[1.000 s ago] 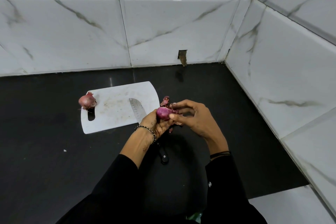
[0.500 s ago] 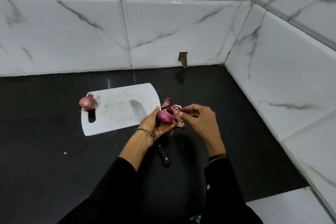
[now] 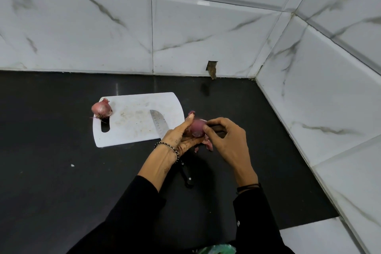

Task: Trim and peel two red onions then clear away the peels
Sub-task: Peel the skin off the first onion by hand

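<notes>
White marble-look tiles (image 3: 103, 37) line two walls that meet in a corner above a black counter (image 3: 61, 192), seen from your head camera looking down at your own arms in black sleeves. A white cutting board (image 3: 132, 121) lies on the counter, with a knife (image 3: 157, 122) resting across its near right corner, blade on the board and dark handle trailing toward you under your left wrist. The second onion (image 3: 101, 108) sits on the board's far left corner by the handle slot, with its papery skin and root on. Just right of the board and above the counter, your left hand (image 3: 179, 136), with a beaded bracelet (image 3: 167, 146) at the wrist, cups the held onion (image 3: 196, 129) from below, fingers curled under it and thumb raised beside it. Your right hand (image 3: 226, 140) pinches at that onion's right side with thumb and bent fingers; motion blur hides whether they grip loose skin or the bulb itself. Pink peels (image 3: 207, 143) hang below the two hands, and another scrap shows just beyond your left thumb. Expect the onion to feel small, light and firm, and the peeled surface to be slick, so keep it seated in the palm. The dry skin is likely thin and brittle and may tear into bits. Take hold of a flap at a trimmed end and pull along the bulb.
</notes>
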